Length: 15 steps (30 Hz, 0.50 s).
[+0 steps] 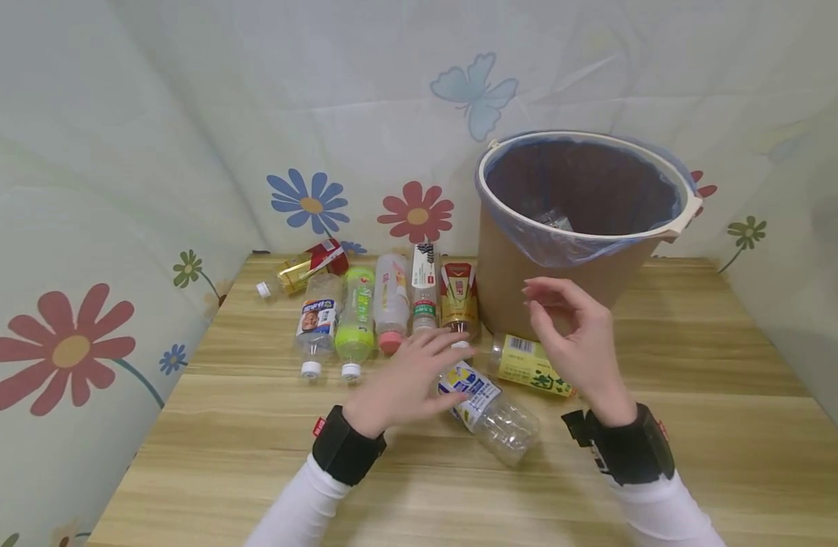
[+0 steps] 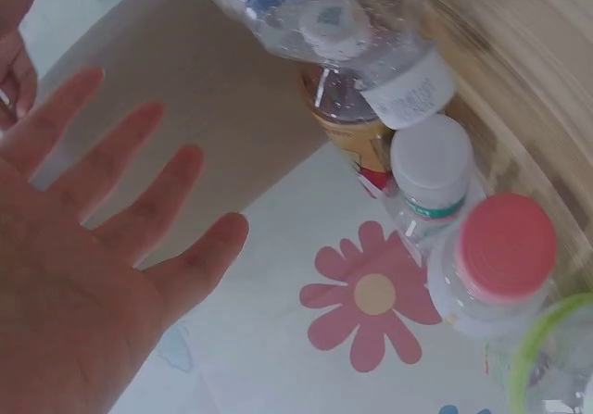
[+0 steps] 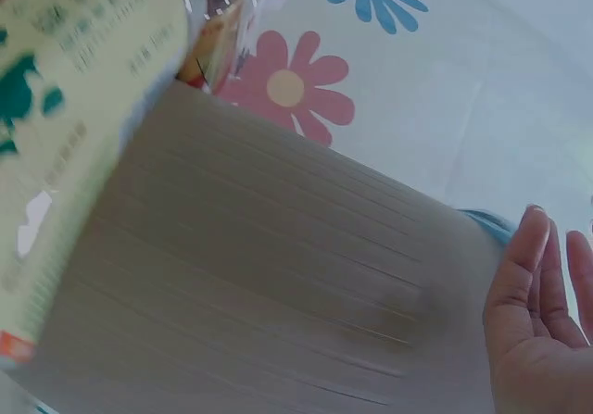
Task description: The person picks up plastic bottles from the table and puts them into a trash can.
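Observation:
My left hand (image 1: pixel 403 381), fingers spread and nearly straight, hovers over the near bottles and holds nothing. Under its fingers lies a clear plastic bottle (image 1: pixel 504 425) with a blue, white and yellow label, its neck pointing away. In the left wrist view, a gap shows between the left fingers (image 2: pixel 176 201) and the bottle caps. My right hand (image 1: pixel 583 346) is raised before the bin, thumb and fingers loosely curved with nothing between them. Below it a bottle with a yellow label (image 1: pixel 528 366) lies on its side against the bin's foot.
A brown bin (image 1: pixel 542 285) with a blue liner stands at the back right; a clear bottle (image 1: pixel 555 220) shows inside. Left of it lie several bottles, among them a green one (image 1: pixel 355 311), a red-capped one (image 1: pixel 391 292) and a red-gold one (image 1: pixel 312 266). A flowered curtain (image 1: pixel 220 91) hangs behind.

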Tool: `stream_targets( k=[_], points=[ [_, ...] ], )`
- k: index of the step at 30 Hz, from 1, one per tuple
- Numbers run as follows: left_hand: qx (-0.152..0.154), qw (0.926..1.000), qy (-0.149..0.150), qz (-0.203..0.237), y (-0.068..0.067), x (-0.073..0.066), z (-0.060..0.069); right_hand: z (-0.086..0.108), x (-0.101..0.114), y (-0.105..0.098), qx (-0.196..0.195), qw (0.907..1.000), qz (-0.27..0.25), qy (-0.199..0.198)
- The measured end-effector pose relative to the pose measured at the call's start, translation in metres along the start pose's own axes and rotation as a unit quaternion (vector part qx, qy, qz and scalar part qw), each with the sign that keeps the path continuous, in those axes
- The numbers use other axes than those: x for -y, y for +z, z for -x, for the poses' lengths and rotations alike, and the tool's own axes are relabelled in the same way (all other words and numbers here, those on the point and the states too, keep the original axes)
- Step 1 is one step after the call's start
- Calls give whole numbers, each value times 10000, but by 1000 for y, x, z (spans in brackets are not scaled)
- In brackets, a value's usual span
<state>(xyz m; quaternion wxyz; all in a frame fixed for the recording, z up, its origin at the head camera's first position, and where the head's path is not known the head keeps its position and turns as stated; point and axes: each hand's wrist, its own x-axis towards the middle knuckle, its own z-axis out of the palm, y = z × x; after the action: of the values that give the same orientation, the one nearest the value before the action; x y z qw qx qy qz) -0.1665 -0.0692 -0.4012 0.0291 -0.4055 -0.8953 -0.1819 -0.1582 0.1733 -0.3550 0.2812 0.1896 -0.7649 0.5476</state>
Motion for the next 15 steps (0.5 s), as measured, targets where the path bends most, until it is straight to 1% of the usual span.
stream_targets(
  k=[2, 4, 9, 15],
  points=[
    [191, 9998, 2, -4, 0, -4, -3, 6, -6, 2, 106, 9998, 11, 142],
    [337, 9994, -10, -41, 0, -7, -5, 12, -11, 4, 217, 9996, 6, 203],
    [531, 9981, 43, -305, 4, -9, -11, 17, -19, 7, 528, 9982, 118, 243],
    [770, 9956, -54, -525, 12, -10, -12, 18, -20, 7, 625, 9976, 131, 268]
  ],
)
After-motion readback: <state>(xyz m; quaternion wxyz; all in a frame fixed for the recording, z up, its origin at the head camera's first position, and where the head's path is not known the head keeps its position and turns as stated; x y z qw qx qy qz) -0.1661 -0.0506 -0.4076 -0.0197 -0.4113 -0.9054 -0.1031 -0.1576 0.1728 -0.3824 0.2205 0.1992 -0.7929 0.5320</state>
